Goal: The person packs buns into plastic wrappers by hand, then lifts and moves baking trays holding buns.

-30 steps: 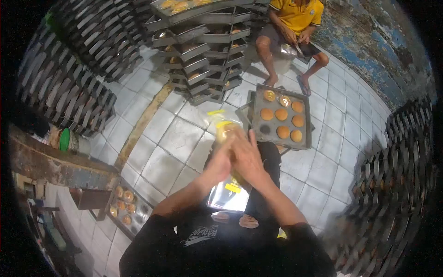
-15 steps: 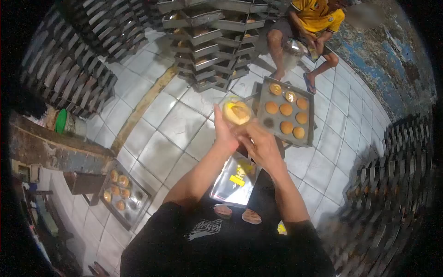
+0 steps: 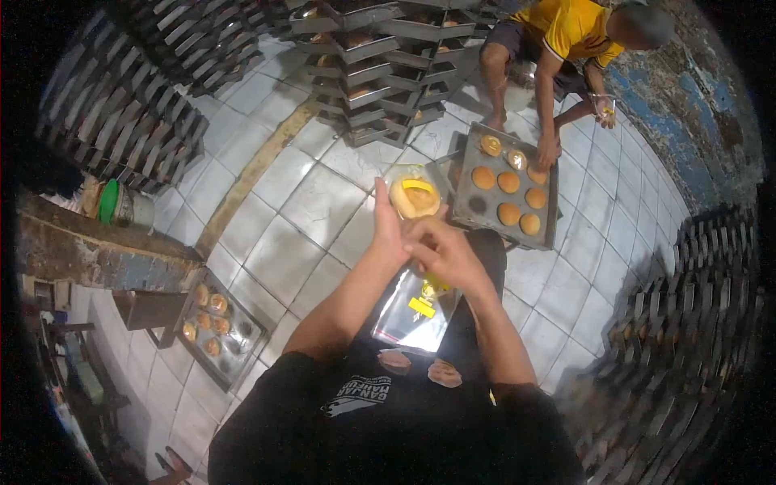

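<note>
A round bun in a clear plastic bag with a yellow label rests in my left hand, whose thumb stands up along the bag's left side. My right hand is closed at the near end of the bag, its fingers pinching there. Below the hands, a stack of clear printed bags with a yellow mark lies on my lap. Just right of the hands is a metal tray of several round buns.
A person in a yellow shirt sits ahead, one hand at the tray of buns. Tall stacks of metal trays stand ahead, at the left and at the right. Another bun tray lies at lower left, near a green-rimmed bucket.
My hands were together over the bag; now the bagged bun shows in my left hand, with my right at its near end. The other person has leaned forward and reached to the tray.
</note>
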`<state>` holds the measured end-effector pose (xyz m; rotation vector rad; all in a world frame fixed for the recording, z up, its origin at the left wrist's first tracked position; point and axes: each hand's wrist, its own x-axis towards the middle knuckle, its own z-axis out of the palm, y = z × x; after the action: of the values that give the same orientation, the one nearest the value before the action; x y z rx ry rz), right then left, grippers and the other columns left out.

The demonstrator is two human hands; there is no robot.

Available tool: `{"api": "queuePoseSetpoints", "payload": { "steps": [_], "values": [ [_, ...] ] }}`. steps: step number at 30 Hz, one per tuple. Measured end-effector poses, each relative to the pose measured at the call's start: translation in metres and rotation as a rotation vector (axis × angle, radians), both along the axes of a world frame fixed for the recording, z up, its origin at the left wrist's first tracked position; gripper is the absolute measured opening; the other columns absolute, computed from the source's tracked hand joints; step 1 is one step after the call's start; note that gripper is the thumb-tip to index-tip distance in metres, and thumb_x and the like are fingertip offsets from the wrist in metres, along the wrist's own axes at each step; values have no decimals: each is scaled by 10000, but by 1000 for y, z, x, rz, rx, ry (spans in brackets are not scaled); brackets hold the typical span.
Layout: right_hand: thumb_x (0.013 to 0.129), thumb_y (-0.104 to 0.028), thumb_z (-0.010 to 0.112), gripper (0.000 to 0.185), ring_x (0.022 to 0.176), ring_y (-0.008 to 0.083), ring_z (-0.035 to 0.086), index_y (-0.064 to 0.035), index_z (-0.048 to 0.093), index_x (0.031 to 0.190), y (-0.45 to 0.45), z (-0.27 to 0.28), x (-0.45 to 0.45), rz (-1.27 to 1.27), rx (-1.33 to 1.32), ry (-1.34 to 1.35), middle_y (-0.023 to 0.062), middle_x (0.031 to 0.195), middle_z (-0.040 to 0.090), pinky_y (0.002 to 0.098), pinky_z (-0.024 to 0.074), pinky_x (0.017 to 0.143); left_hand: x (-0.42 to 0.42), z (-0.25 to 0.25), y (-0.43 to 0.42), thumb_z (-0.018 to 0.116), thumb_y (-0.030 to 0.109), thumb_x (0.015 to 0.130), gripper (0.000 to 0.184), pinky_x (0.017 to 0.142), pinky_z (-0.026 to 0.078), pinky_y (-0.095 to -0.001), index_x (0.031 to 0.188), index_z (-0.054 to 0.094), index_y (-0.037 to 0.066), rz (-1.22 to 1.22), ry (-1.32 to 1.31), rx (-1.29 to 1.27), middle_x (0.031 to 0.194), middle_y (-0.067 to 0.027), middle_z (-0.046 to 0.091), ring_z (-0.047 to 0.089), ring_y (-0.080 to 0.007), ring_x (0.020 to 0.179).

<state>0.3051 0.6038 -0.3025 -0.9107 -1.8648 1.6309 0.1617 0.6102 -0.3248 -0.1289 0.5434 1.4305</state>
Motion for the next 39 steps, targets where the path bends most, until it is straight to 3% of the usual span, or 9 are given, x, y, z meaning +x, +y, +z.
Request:
{"api": "queuePoseSetpoints", "payload": {
  "steps": [2, 4, 9, 16, 19, 20, 23, 36, 39],
  "values": [
    [916, -60, 692, 156, 629, 80, 552, -30, 567, 829, -6, 16, 5, 15, 216, -36, 28, 865, 640, 245, 457, 551, 3, -21, 9, 257, 693, 1012, 772, 1065, 453, -582, 1367, 521, 60, 16, 148, -48, 1312, -150, 605, 569, -351, 1226],
    [911, -48, 700, 217, 646, 79, 536, -43, 531, 775, -26, 53, 17, 630, -182, 374, 30, 840, 621, 261, 448, 538, -15, -33, 18, 259, 695, 1010, 775, 1068, 449, -582, 1369, 518, 59, 68, 141, -6, 1308, -153, 605, 569, -352, 1225],
    [893, -95, 738, 204, 710, 65, 597, -43, 573, 1001, -10, 18, 16, -58, -126, 169, 39, 872, 663, 237, 466, 614, -30, -13, 7, 272, 716, 995, 804, 1053, 454, -590, 1376, 511, 49, 131, 31, 2, 1294, -177, 601, 577, -373, 1203],
    [908, -112, 706, 177, 726, 139, 641, -28, 570, 985, 8, 26, 1, 210, 278, -170, 40, 861, 677, 305, 499, 639, -1, -27, 9, 271, 703, 1003, 780, 1007, 482, -564, 1335, 539, 49, -55, 172, -85, 1289, -183, 601, 605, -357, 1153],
    [930, -29, 677, 101, 775, 110, 628, -38, 577, 922, -30, 43, 24, 820, -532, 373, 72, 1023, 666, 265, 492, 616, -13, -26, 12, 278, 679, 1013, 747, 1017, 469, -554, 1332, 539, 55, 95, 146, -9, 1287, -174, 607, 589, -343, 1185],
    [920, -24, 687, 111, 760, 78, 616, -43, 578, 929, -35, 53, 28, 697, -672, 344, 51, 965, 663, 249, 480, 605, -19, -25, 10, 278, 679, 1013, 747, 1017, 469, -554, 1332, 539, 55, 95, 147, -18, 1287, -174, 607, 589, -343, 1185],
    [916, -54, 710, 189, 641, 76, 605, -25, 533, 975, -9, 39, 16, -17, -256, 11, 63, 912, 686, 240, 482, 545, -29, -23, 6, 281, 654, 1019, 732, 1055, 455, -555, 1369, 523, 59, 99, -25, 90, 1316, -168, 601, 584, -354, 1194],
    [892, -82, 694, 191, 699, 198, 660, -56, 510, 934, -7, 17, -2, 126, 526, -137, 99, 886, 671, 371, 505, 643, 1, -33, 14, 292, 648, 1025, 711, 944, 531, -510, 1310, 563, 55, -77, 166, -70, 1185, -159, 660, 649, -333, 1062],
    [895, -81, 708, 187, 678, 121, 623, -59, 522, 902, -19, 63, 20, 636, -231, 349, 45, 858, 649, 302, 476, 590, -15, -33, 11, 286, 621, 1039, 680, 966, 513, -490, 1305, 561, 59, 34, 72, 96, 1178, -148, 661, 644, -323, 1071]
  ]
}}
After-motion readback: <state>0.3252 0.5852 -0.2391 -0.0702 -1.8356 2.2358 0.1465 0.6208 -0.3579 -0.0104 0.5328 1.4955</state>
